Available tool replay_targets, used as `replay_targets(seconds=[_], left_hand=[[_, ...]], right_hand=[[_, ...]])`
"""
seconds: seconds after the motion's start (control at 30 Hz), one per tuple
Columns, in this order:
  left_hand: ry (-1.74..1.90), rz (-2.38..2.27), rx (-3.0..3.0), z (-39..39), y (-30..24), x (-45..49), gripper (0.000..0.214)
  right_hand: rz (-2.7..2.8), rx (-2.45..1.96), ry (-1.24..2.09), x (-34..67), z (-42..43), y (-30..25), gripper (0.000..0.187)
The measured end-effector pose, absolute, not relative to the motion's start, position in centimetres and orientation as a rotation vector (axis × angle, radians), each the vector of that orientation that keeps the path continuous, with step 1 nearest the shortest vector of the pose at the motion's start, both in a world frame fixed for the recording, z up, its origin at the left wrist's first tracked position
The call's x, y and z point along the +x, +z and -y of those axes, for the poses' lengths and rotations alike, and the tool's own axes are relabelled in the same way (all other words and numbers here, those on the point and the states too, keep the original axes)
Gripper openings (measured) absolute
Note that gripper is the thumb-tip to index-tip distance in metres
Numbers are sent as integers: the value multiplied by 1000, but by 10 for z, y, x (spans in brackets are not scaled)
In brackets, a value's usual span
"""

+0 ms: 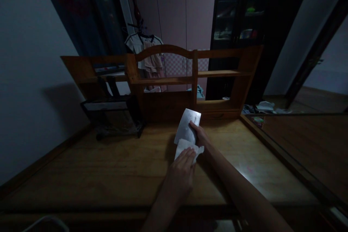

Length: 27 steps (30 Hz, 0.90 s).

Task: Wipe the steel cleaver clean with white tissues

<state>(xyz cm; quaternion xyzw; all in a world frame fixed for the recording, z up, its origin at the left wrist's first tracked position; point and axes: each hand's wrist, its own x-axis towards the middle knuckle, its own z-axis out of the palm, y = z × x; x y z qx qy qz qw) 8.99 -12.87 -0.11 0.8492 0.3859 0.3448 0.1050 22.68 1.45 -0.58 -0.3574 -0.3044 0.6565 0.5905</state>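
Observation:
A flat, silvery metal plate [186, 127], shaped much like a cleaver blade, is tilted above the wooden desk; no handle shows. My right hand [202, 137] grips its right edge, thumb lying on the shiny face and the other fingers hidden behind. A crumpled white tissue [182, 147] covers the plate's lower end. My left hand [183, 166] presses that tissue down, its fingers held together on top. Whatever lies under the tissue is hidden.
The desk top [122, 166] carries a dark, wrapped frame-like object [114, 116] at back left. A wooden shelf unit [163, 80] stands along the far edge. Clothes [150, 56] hang behind it, before a pink wardrobe [172, 18]. The room is dim.

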Motion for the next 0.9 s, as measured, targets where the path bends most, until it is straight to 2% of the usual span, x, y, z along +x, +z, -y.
replay_targets(seconds=[0.17, 0.4, 0.5, 0.63, 0.7, 0.9], left_hand=[[1092, -1106, 2244, 128, 27, 87, 37], [1478, -1518, 1476, 121, 42, 70, 47], [1526, -1466, 1704, 120, 46, 72, 39], [1165, -1117, 2234, 118, 37, 82, 35], [1053, -1064, 2290, 117, 29, 84, 36], [1075, -1071, 2171, 120, 28, 76, 37]], right_hand=[[703, -841, 1459, 225, -10, -1, 27], [676, -721, 1510, 220, 0, 9, 24], [691, -696, 1515, 220, 2, 12, 25], [697, -700, 1503, 222, -2, 11, 27], [692, -725, 1508, 222, -6, 8, 26], [691, -774, 1499, 222, -10, 3, 27]])
